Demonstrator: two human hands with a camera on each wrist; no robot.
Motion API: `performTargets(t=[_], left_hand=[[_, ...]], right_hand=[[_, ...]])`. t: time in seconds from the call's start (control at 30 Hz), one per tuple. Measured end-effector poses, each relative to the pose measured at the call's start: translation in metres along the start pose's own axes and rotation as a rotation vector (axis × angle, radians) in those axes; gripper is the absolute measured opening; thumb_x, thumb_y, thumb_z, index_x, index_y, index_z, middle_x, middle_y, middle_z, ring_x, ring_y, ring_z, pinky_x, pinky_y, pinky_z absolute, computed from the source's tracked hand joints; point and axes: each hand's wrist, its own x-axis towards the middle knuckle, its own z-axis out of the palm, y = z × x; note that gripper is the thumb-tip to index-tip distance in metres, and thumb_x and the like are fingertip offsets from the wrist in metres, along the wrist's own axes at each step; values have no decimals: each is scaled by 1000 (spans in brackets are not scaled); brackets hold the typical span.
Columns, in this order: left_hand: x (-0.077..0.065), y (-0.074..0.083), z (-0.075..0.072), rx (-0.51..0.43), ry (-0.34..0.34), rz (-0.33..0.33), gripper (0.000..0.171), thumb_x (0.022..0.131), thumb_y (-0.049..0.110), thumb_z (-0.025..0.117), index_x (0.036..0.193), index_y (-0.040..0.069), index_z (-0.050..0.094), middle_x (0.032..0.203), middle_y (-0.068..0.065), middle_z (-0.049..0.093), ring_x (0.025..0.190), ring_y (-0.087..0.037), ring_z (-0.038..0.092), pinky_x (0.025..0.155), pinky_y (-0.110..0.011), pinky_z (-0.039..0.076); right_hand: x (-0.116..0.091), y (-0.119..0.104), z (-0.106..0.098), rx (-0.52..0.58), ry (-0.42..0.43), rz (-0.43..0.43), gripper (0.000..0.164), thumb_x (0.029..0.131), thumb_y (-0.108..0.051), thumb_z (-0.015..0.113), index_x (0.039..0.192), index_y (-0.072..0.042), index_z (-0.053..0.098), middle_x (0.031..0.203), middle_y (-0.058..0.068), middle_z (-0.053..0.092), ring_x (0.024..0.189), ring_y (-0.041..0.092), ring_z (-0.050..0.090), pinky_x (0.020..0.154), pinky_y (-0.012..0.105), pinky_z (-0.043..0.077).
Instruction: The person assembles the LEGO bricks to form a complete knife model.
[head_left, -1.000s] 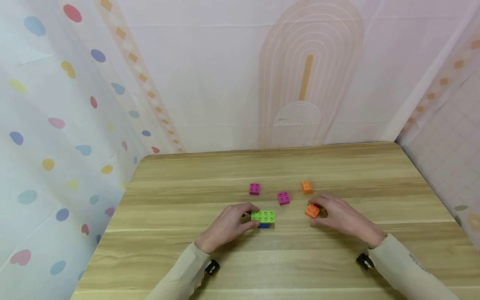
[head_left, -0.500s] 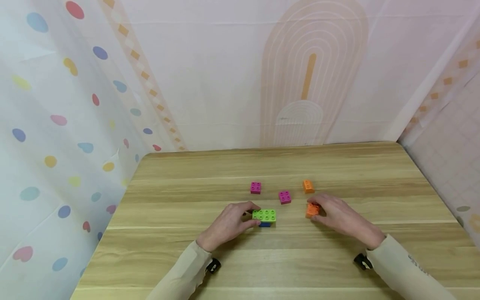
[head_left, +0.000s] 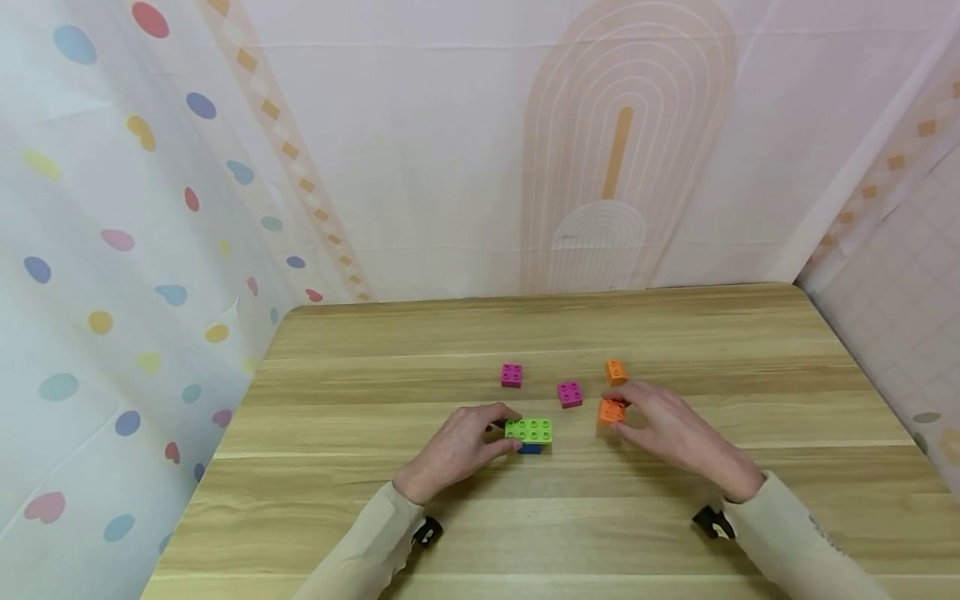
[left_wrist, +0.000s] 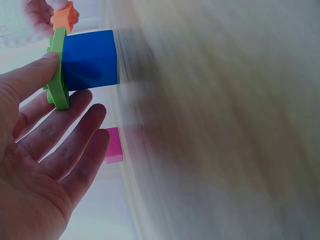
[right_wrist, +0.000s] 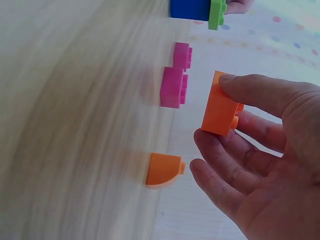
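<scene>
My left hand (head_left: 459, 450) pinches a flat lime-green building brick (head_left: 528, 431) by its left end, thumb in front and fingers behind. Under the green brick sits a blue block (left_wrist: 90, 60), which stands on the table. To the right, my right hand (head_left: 671, 427) pinches an orange building brick (right_wrist: 220, 107) between thumb and fingers. In the right wrist view this brick is held above the tabletop, studs facing the palm. A second orange brick (right_wrist: 164, 169) with a curved side lies on the table just behind the right hand.
Two magenta bricks lie on the wooden table (head_left: 360, 375): one magenta brick (head_left: 512, 375) behind the green one, another magenta brick (head_left: 570, 394) between the hands and slightly back. A patterned curtain (head_left: 435, 167) hangs along the table's back edge.
My right hand has closed its thumb onto the orange brick, lifted it and shifted a little left. The left hand and the green and blue bricks stay in place.
</scene>
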Motion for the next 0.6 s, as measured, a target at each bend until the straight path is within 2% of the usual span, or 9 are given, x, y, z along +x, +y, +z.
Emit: performTargets(t=[0.23, 0.5, 0.6], left_hand=[[0, -1, 0, -3, -7, -6, 30, 97, 23, 76, 122, 7, 70, 111, -5, 76, 98, -17, 73, 85, -32, 60], [0, -1, 1, -10, -11, -13, 31, 97, 23, 76, 123, 6, 70, 111, -5, 76, 98, -17, 73, 86, -32, 60], [0, -1, 1, -9, -10, -13, 32, 97, 23, 76, 123, 7, 70, 111, -5, 76, 98, -17, 73, 86, -32, 60]], right_hand=[[1, -6, 2, 48, 39, -19, 38, 94, -13, 78, 128, -1, 68, 124, 12, 70, 111, 31, 67, 92, 52, 57], [5, -16, 2, 74, 48, -38, 41, 96, -19, 76, 132, -2, 67, 131, 15, 68, 121, 37, 64, 100, 59, 51], [7, -20, 2, 74, 50, -44, 41, 96, -20, 77, 132, -3, 68, 131, 15, 68, 119, 35, 65, 100, 58, 52]])
